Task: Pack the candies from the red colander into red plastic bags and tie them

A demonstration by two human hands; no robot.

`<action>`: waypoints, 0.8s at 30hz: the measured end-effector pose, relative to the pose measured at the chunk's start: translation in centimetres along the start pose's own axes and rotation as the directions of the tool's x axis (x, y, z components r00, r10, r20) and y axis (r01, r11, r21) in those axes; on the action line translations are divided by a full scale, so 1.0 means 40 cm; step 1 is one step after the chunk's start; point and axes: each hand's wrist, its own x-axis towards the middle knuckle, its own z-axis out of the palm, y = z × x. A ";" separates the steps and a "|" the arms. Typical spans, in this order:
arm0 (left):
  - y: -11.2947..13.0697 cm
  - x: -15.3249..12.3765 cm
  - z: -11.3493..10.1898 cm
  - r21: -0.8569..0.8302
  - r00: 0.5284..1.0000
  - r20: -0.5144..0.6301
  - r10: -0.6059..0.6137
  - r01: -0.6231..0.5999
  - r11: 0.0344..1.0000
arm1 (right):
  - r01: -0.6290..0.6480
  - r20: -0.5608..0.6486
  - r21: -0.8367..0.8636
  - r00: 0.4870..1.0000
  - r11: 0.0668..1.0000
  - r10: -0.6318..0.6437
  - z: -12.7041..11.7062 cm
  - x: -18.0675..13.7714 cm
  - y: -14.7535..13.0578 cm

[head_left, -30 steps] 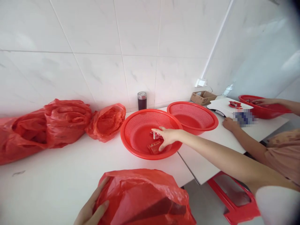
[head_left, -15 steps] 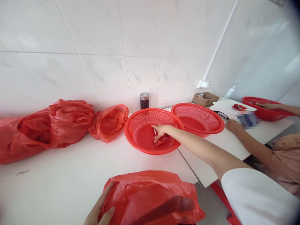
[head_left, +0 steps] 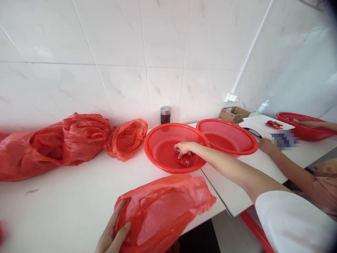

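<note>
Red packets [head_left: 184, 161] lie in the basket [head_left: 158, 154] under the right hand [head_left: 183, 148], fingers curled on one; left hand [head_left: 112, 236] grips the bag [head_left: 163, 207]

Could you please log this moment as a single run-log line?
left hand: grips red plastic bag | right hand: on small red packets in red perforated plastic basket

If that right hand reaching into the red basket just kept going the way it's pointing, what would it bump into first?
Probably the perforated far-left wall of the round red plastic basket. The right hand points left over small red packets; the crumpled red plastic bag lies beyond. Depth is uncertain.
</note>
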 end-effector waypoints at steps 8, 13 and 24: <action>0.014 -0.012 0.044 -0.008 0.998 0.061 -0.001 0.001 1.000 | -0.016 0.083 -0.088 0.996 0.996 0.023 0.020 -0.033 -0.032; 0.001 -0.007 0.058 -0.046 0.998 0.064 0.010 -0.007 0.999 | 0.003 0.001 -0.184 1.000 0.983 -0.003 0.062 -0.052 -0.065; 0.004 -0.013 0.057 -0.076 0.999 0.052 0.000 0.004 0.997 | 0.065 0.052 -0.112 0.997 0.992 -0.059 0.013 -0.033 -0.009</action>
